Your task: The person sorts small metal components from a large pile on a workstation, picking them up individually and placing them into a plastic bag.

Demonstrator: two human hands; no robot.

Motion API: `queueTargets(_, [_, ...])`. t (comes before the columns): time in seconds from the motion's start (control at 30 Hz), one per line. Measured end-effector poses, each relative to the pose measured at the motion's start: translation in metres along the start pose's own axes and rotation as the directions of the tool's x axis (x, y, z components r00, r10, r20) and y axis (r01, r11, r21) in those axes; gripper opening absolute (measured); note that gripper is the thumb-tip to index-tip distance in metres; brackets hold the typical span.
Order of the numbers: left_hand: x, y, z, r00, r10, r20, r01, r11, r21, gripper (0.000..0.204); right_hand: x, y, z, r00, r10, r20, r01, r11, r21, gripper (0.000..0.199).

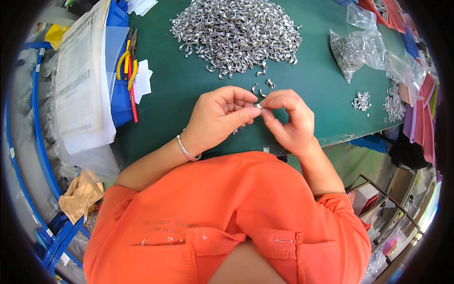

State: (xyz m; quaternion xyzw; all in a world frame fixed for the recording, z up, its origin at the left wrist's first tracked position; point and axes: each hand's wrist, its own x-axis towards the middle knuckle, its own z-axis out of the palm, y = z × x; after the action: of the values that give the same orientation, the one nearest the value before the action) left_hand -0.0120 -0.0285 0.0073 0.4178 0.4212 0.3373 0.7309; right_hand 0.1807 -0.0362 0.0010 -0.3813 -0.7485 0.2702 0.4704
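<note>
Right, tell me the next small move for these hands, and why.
Probably steady the small metal piece with the left hand and gently turn it with the right hand: both pinch it, so one could hold while the other works, and the loose pieces just beyond are untouched.

Small silver metal piece point(258, 106) partly hidden by bare fingertips point(250, 113), heap of curved silver metal pieces point(236, 35) cropped at far frame edge
</note>
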Motion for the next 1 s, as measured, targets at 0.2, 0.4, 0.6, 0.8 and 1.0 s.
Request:
queueTargets(0.2, [-0.001,-0.003,-0.003,0.995,0.104,-0.01,-0.104,0.994,-0.024,0.018,-0.002,-0.005,0.006,0.996,0.078,-0.042,-0.07,0.985,0.156,0.024])
queueTargets(0.4, [0.0,-0.007,-0.002,0.972,0.23,-0.035,-0.233,0.966,-0.111,0.03,-0.006,-0.005,0.014,0.984,0.055,-0.17,-0.03,0.989,0.145,0.026])
queueTargets(0.6, [-0.003,-0.007,-0.002,0.973,0.229,-0.034,-0.232,0.967,-0.108,0.026,-0.008,-0.007,0.018,0.976,0.057,-0.21,-0.023,0.987,0.162,0.028])
queueTargets(0.8, [-0.004,-0.009,-0.005,0.954,0.297,0.036,-0.299,0.954,0.033,0.015,-0.007,-0.008,0.018,0.98,-0.071,-0.188,0.088,0.993,0.085,0.028])
queueTargets(1.0, [-0.004,-0.01,-0.003,0.958,0.282,0.059,-0.278,0.958,-0.068,0.013,-0.002,-0.009,0.013,0.979,-0.184,-0.09,0.188,0.982,0.03,0.026])
